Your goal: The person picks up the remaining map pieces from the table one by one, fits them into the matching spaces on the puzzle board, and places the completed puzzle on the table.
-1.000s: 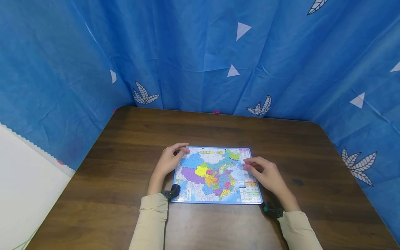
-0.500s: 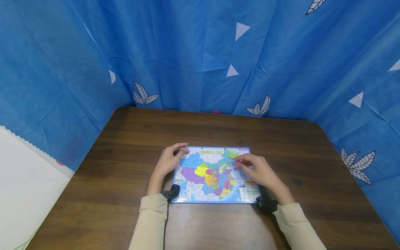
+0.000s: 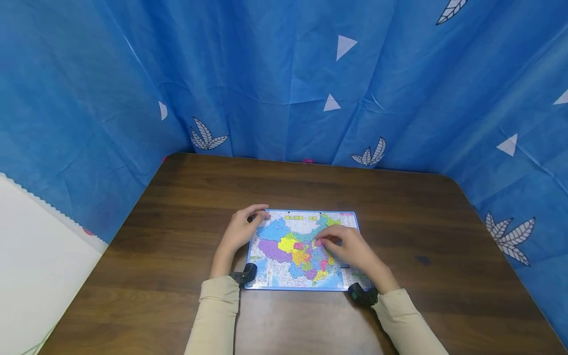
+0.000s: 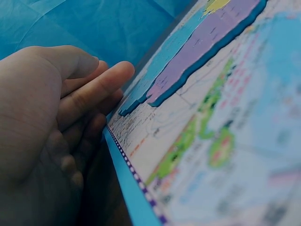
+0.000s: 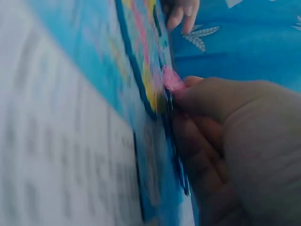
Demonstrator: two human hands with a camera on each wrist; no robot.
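Observation:
A map puzzle board (image 3: 275,277) with coloured raised pieces lies flat on the table. My right hand (image 3: 350,247) is over the right-centre of the map, pinching a small pink puzzle piece (image 5: 173,80) between thumb and fingertips. The pale gap in the map beside that piece is partly hidden by the fingers. At the upper left corner of the board, my left hand (image 3: 241,228) rests by the edge with relaxed fingers and holds nothing. In the left wrist view, its fingertips are beside the blue border, near the purple puzzle piece (image 4: 188,54).
The dark wooden table (image 3: 177,212) extends around the board. Behind it hangs a blue curtain (image 3: 266,74) with white leaf and triangle prints. A white surface (image 3: 40,266) is at the far left. Each wrist wears a dark camera strap (image 3: 364,295).
My right hand has moved left from the board's right edge to over the map, carrying the pink puzzle piece. The left hand has stayed at the upper left corner.

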